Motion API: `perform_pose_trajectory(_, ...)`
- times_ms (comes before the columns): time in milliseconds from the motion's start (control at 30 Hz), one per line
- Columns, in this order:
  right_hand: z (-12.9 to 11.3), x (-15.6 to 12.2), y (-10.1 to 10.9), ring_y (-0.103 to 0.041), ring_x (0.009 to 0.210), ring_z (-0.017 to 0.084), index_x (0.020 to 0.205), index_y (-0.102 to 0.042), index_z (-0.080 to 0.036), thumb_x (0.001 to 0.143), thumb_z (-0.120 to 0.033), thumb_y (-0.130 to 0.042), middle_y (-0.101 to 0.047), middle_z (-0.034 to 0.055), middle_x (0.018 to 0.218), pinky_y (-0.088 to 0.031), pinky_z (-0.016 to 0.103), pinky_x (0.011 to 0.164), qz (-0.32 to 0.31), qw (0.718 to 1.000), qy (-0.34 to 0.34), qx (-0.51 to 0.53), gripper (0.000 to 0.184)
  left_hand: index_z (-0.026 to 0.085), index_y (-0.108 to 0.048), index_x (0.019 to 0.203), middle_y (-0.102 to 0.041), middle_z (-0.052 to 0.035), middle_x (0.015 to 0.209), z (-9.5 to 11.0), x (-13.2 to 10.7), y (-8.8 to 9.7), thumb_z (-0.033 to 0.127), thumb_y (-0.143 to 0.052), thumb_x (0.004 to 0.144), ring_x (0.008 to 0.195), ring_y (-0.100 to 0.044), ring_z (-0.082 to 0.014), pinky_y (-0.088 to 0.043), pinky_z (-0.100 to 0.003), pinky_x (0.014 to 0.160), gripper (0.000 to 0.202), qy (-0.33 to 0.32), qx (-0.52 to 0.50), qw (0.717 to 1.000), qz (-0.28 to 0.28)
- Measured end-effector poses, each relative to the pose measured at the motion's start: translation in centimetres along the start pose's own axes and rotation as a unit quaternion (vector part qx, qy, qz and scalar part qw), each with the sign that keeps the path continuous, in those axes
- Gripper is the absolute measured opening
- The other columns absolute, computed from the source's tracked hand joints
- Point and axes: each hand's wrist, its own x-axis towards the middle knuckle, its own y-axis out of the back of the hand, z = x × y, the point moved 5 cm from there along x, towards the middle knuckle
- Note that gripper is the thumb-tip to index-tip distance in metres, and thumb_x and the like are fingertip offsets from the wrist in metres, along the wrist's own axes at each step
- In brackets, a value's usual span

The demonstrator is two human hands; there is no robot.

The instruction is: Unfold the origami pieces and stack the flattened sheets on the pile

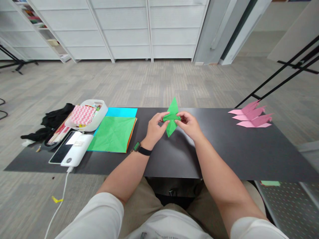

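A green folded paper piece (172,117), diamond shaped with points up and down, is held above the dark table (224,149) near its far edge. My left hand (155,129) pinches its left side with fingers closed; a watch sits on that wrist. My right hand (189,124) pinches its right side, fingers closed too. Both hands meet at the paper's middle fold.
A stack of coloured sheets, green on top (113,133), lies left of my hands. Further left are a white tray with patterned paper (87,114), a white power bank (76,151) beside a phone, and black cloth (53,119). Three pink folded pieces (251,117) sit at the far right.
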Motion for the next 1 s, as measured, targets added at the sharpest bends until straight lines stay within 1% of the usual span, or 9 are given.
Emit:
perform_pose_trajectory(167,-1.9,-0.2,0.2,-0.067,0.101,0.023,0.088,-0.075,-0.026,0.085,-0.037,-0.078,-0.067,0.0077,0.115,-0.059,0.041,0.087,0.013,0.998,0.050,-0.042,0.012,0.027,-0.076,0.125,-0.074,-0.0065,0.116,0.7,0.0,0.0,0.023,-0.077,0.094,0.104,-0.071,-0.0208,-0.058,-0.034,0.092,0.031,-0.022,0.027,0.999,-0.021)
perform_pose_trajectory(333,-3.7,-0.5,0.6,-0.064,0.125,0.029,0.085,-0.075,-0.029,0.086,-0.033,-0.079,-0.063,0.0082,0.135,-0.052,0.054,0.111,0.047,0.993,0.087,-0.071,0.006,0.029,-0.081,0.117,-0.073,-0.0052,0.108,0.6,0.1,0.1,0.027,-0.080,0.092,0.099,-0.069,-0.0207,-0.056,-0.036,0.094,0.025,-0.011,0.030,0.999,-0.018)
perform_pose_trajectory(467,-4.4,-0.6,0.7,-0.064,0.126,0.030,0.087,-0.074,-0.030,0.089,-0.032,-0.077,-0.071,0.0070,0.127,-0.046,0.057,0.119,0.043,0.989,0.107,-0.095,0.004,0.031,-0.085,0.105,-0.067,-0.0056,0.110,0.9,0.2,0.6,0.033,-0.082,0.091,0.106,-0.066,-0.0219,-0.054,-0.039,0.100,0.014,-0.008,0.036,0.999,0.026)
perform_pose_trajectory(500,-4.4,-0.6,0.7,-0.066,0.123,0.029,0.091,-0.074,-0.030,0.090,-0.032,-0.077,-0.072,0.0071,0.123,-0.046,0.056,0.118,0.040,0.989,0.110,-0.095,0.004,0.030,-0.086,0.102,-0.067,-0.0062,0.112,1.0,0.3,0.7,0.035,-0.082,0.091,0.109,-0.066,-0.0224,-0.054,-0.040,0.102,0.012,-0.007,0.030,0.999,0.035)
perform_pose_trajectory(567,-4.0,-0.6,0.6,-0.067,0.121,0.028,0.104,-0.074,-0.030,0.089,-0.032,-0.078,-0.074,0.0071,0.121,-0.048,0.054,0.116,0.033,0.990,0.109,-0.083,0.016,0.028,-0.085,0.098,-0.070,-0.0067,0.111,1.1,0.3,0.7,0.037,-0.080,0.094,0.108,-0.066,-0.0226,-0.053,-0.040,0.102,0.012,0.001,0.004,1.000,0.030)
perform_pose_trajectory(700,-2.4,-0.5,0.1,-0.070,0.108,0.025,0.122,-0.070,-0.029,0.084,-0.035,-0.083,-0.074,0.0052,0.114,-0.054,0.048,0.108,0.017,0.998,0.061,-0.024,0.041,0.024,-0.082,0.090,-0.074,-0.0048,0.093,1.0,0.3,0.5,0.042,-0.076,0.096,0.091,-0.067,-0.0207,-0.053,-0.036,0.092,0.020,0.034,-0.041,0.999,0.007)
perform_pose_trajectory(767,-1.7,-0.4,0.0,-0.071,0.097,0.023,0.115,-0.071,-0.028,0.083,-0.039,-0.083,-0.074,0.0033,0.103,-0.057,0.045,0.101,0.016,1.000,0.026,0.003,0.037,0.022,-0.080,0.087,-0.074,-0.0046,0.091,0.8,0.2,0.5,0.044,-0.076,0.095,0.088,-0.067,-0.0202,-0.053,-0.035,0.089,0.024,0.052,-0.054,0.997,0.004)
perform_pose_trajectory(867,-1.5,-0.4,-0.1,-0.068,0.085,0.021,0.092,-0.071,-0.025,0.082,-0.046,-0.082,-0.071,0.0016,0.089,-0.059,0.041,0.089,0.012,1.000,-0.009,0.010,0.026,0.021,-0.079,0.089,-0.075,-0.0050,0.093,0.4,0.1,0.2,0.045,-0.080,0.092,0.089,-0.067,-0.0203,-0.053,-0.033,0.086,0.025,0.078,-0.088,0.993,-0.008)
perform_pose_trajectory(1000,-1.9,-0.5,-0.3,-0.062,0.076,0.019,0.075,-0.066,-0.024,0.079,-0.050,-0.083,-0.065,0.0004,0.079,-0.056,0.038,0.078,0.007,1.000,-0.016,-0.005,0.031,0.020,-0.078,0.092,-0.075,-0.0036,0.090,-0.2,0.0,-0.4,0.044,-0.088,0.080,0.084,-0.067,-0.0189,-0.054,-0.031,0.079,0.029,0.134,-0.142,0.981,-0.022)
